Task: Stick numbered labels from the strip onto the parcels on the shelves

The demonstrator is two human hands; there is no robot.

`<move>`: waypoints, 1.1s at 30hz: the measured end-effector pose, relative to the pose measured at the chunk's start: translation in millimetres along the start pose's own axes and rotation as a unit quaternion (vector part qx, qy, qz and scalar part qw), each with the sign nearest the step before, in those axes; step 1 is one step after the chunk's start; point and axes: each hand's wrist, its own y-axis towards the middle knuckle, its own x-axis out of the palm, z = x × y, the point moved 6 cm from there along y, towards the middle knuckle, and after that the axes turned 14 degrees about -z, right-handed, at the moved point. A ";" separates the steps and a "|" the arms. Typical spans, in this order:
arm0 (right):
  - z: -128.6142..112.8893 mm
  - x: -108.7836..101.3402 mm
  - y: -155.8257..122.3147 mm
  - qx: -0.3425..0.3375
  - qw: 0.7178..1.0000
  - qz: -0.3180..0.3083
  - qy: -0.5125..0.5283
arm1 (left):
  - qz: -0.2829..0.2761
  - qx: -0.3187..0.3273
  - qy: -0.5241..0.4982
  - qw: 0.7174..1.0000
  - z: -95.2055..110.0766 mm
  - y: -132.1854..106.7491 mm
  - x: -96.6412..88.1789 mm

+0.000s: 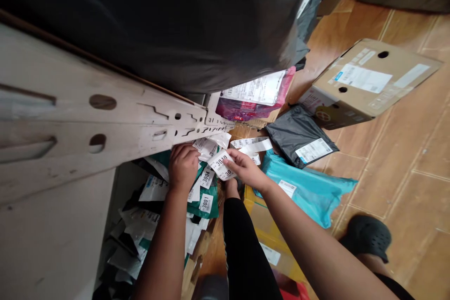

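Pinched in my right hand (248, 168) is a strip of white number labels (220, 163), printed 3010 at its upper part. A curled length of the label strip (249, 144) runs out beyond the hand. My left hand (183, 166) is closed, fingers curled down at the edge of a white parcel (206, 149) in the shelf; what its fingertips grip is hidden. Just below lie green parcels with stuck-on labels, one reading 3004 (206, 178) and another 3001 (206, 203).
A perforated metal shelf post (140, 122) runs along the left, with a big black parcel (168, 23) above. More bagged parcels (135, 229) fill the lower shelf. On the wooden floor are a blue parcel (309, 183), a black parcel (298, 133), and a cardboard box (372, 79).
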 end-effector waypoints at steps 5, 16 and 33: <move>13.8 -0.6 23.2 0.008 0.993 0.036 -0.108 | -0.085 -0.057 -0.054 0.993 -3.2 3.7 8.0; 14.1 -12.9 42.7 0.046 0.971 0.129 -0.197 | -0.131 -0.150 0.087 0.976 5.8 8.5 22.1; 47.4 -29.0 -18.1 0.118 0.948 0.296 -0.019 | -0.088 -0.194 0.143 0.967 8.5 7.6 33.2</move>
